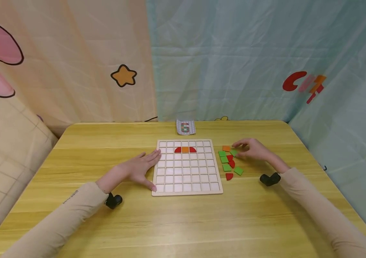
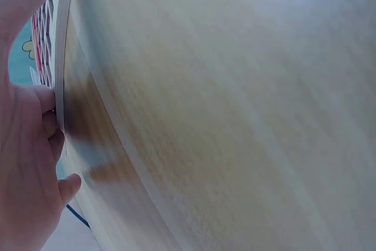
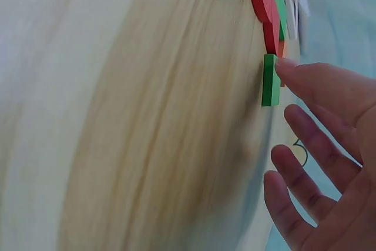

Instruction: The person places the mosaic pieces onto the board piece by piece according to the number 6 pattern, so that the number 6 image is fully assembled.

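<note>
My left hand point(image 1: 139, 168) lies wide; my right hand point(image 1: 253, 148), fingers parted, could scatter crowded tiles point(image 1: 231, 164) right of centre.

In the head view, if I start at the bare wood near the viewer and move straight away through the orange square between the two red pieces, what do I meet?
Tabletop → grid board's near rim → orange square → board's far rim → small printed sheet → teal curtain.

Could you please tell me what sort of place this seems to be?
Probably an indoor play or activity corner: cartoon-printed curtains hang behind a wood-grain table, which holds a grid board and loose red, green and orange tiles.
</note>
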Demonstrator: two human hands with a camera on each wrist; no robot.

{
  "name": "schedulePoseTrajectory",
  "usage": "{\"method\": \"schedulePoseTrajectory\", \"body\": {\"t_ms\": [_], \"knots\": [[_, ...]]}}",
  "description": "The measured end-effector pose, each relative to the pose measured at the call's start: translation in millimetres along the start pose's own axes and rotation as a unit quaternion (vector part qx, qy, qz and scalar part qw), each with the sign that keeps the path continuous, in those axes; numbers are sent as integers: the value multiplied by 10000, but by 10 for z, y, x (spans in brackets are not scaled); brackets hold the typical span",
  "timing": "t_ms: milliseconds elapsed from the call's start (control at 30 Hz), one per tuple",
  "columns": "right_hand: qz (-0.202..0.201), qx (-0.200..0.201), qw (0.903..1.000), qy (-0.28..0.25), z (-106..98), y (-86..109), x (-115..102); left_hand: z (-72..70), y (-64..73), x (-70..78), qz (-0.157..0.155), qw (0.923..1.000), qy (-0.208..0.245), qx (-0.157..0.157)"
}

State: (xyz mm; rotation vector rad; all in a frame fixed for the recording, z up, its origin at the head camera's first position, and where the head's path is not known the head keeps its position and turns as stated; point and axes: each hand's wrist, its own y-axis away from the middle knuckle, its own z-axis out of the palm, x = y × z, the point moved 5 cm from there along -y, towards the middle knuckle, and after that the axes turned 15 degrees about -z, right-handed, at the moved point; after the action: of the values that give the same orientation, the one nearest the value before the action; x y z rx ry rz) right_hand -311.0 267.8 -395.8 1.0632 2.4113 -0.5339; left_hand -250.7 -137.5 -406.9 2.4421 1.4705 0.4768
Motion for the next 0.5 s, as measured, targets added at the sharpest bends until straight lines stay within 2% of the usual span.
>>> {"method": "schedulePoseTrajectory", "body": {"t_ms": [500], "knots": [[-293,-365,9987,-208,38,27,103,-19,8,7,-23,9999,-107,-26]]}}
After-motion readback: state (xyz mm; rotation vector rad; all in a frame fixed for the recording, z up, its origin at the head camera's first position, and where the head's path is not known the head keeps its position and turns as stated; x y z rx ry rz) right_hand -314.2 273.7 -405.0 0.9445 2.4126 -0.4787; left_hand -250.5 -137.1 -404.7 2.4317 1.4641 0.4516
